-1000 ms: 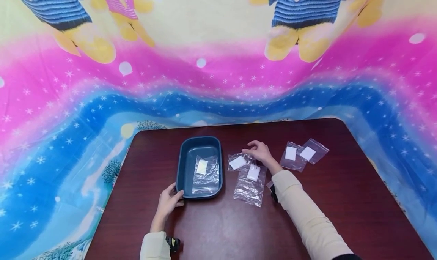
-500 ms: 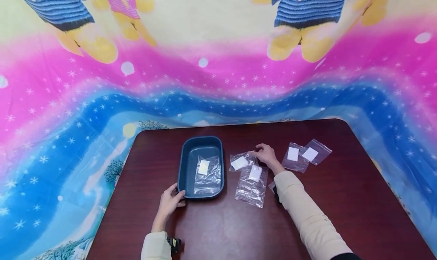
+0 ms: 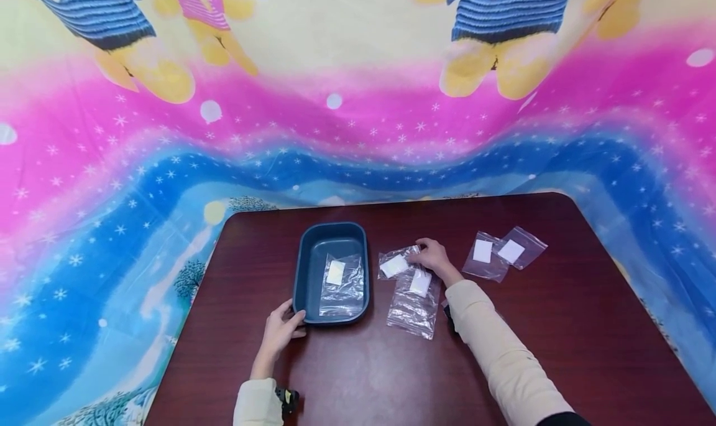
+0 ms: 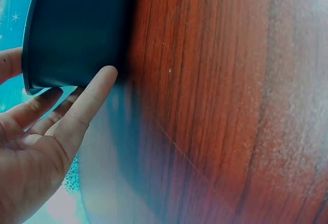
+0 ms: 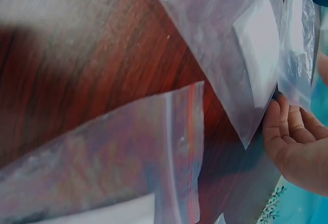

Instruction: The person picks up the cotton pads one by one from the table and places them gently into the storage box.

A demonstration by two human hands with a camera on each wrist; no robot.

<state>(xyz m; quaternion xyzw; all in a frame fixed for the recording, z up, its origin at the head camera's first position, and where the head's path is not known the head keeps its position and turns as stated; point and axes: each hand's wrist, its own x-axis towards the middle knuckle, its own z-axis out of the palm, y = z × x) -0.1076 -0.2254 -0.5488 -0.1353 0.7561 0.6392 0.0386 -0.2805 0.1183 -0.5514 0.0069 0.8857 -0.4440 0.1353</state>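
My right hand (image 3: 432,256) pinches the small bag (image 3: 398,263), which lies just right of the tray (image 3: 302,270), whose near-left corner my left hand (image 3: 282,330) grips.

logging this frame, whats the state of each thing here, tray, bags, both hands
blue tray: upright on the table, one bag inside
bag in tray: lying flat, white pad inside
left hand: holds the tray's near corner
right hand: fingers on the bag by the tray
bag below it: flat, overlapped
two far bags: flat, untouched
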